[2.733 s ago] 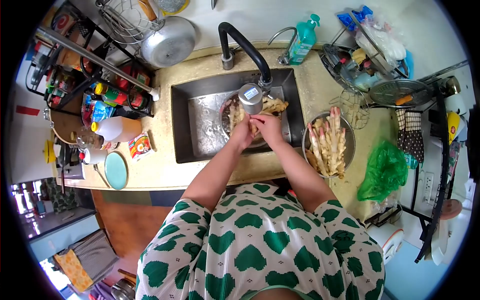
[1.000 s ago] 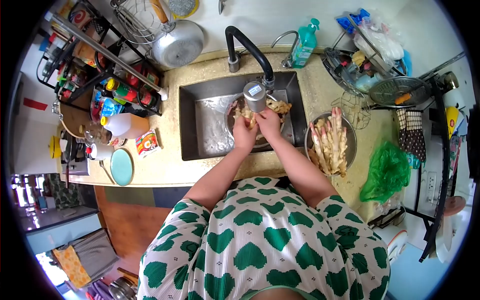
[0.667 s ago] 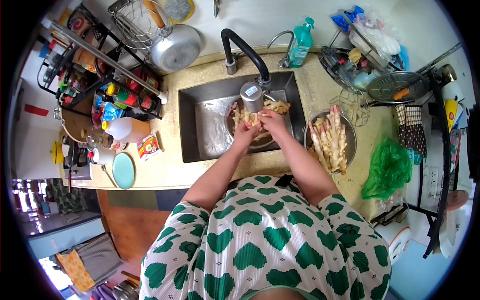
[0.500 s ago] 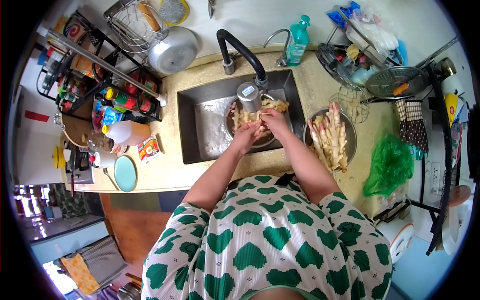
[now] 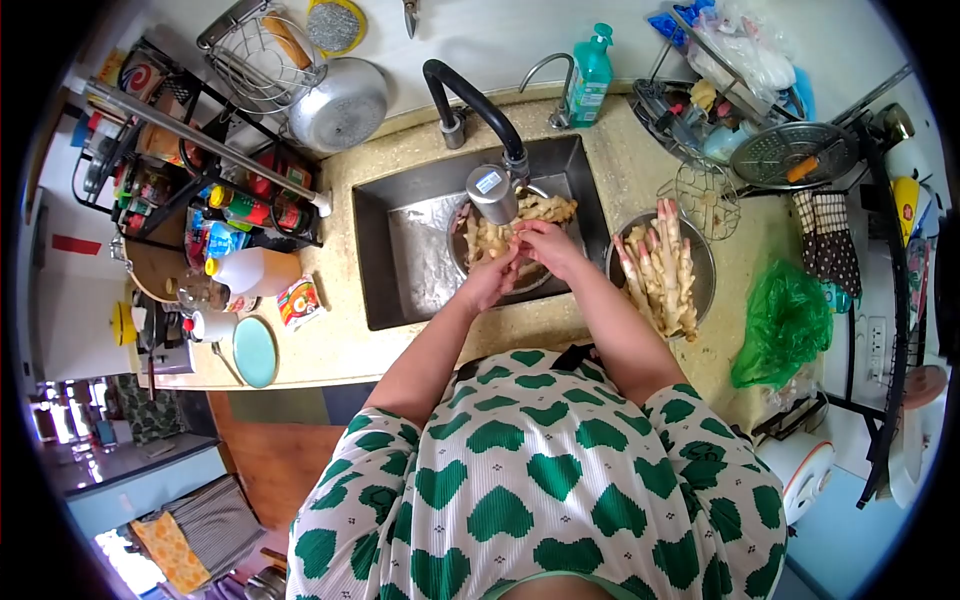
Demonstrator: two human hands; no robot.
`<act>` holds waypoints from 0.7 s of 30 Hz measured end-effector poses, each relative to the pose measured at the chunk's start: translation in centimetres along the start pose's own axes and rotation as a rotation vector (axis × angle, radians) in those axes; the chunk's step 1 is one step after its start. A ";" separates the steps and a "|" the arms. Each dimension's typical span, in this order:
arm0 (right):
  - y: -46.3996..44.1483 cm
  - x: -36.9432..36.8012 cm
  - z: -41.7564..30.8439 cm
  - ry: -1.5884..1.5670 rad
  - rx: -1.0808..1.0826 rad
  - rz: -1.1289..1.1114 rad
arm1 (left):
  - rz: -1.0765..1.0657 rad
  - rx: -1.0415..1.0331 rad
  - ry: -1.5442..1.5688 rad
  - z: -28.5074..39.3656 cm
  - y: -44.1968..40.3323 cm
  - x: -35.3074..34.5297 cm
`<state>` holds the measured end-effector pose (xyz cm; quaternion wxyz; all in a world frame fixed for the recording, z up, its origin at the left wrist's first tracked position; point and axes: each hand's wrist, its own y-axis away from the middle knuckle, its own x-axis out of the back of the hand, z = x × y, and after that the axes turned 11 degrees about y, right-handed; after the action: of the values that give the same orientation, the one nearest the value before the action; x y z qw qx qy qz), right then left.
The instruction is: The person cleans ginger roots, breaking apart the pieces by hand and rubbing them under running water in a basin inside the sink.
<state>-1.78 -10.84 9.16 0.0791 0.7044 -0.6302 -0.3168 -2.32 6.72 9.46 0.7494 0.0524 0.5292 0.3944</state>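
Observation:
Knobbly young ginger (image 5: 547,208) fills a metal bowl (image 5: 458,262) standing in the sink (image 5: 378,270). Over the bowl's near side, my left hand (image 5: 492,277) and my right hand (image 5: 546,245) meet, fingers closed around a piece of ginger that they mostly cover. The tap's silver head (image 5: 493,195) hangs just beyond my fingers and hides part of the heap. On the counter to the right of the sink, a second metal bowl (image 5: 708,288) holds long ginger stalks (image 5: 657,262) with pink tips, which stick out over its rim.
A black tap neck (image 5: 470,88) arches over the sink, with a green pump bottle (image 5: 591,78) behind. At right lie a green plastic bag (image 5: 785,325) and a wire rack (image 5: 707,203). To the left stand a jug (image 5: 257,271), a teal plate (image 5: 255,352) and a crowded shelf.
My hands stay together over the bowl, with fingers slightly shifted; the ginger piece between them is now more covered. The view has tilted a little.

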 end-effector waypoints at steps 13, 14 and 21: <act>0.6 -0.6 -0.7 0.355 0.046 -0.045 | 0.239 -0.562 -0.795 -1.8 -0.7 0.1; 0.7 -0.4 -0.6 0.351 0.041 -0.052 | 0.245 -0.576 -0.817 -1.9 -0.7 0.2; 0.8 0.4 -0.1 0.432 0.107 -0.028 | 0.260 -0.342 -0.736 -0.6 0.8 -1.4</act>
<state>-2.39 -11.37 9.50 0.1705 0.7680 -0.6045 -0.1257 -3.45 6.16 10.70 0.8303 0.1307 0.1424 0.5227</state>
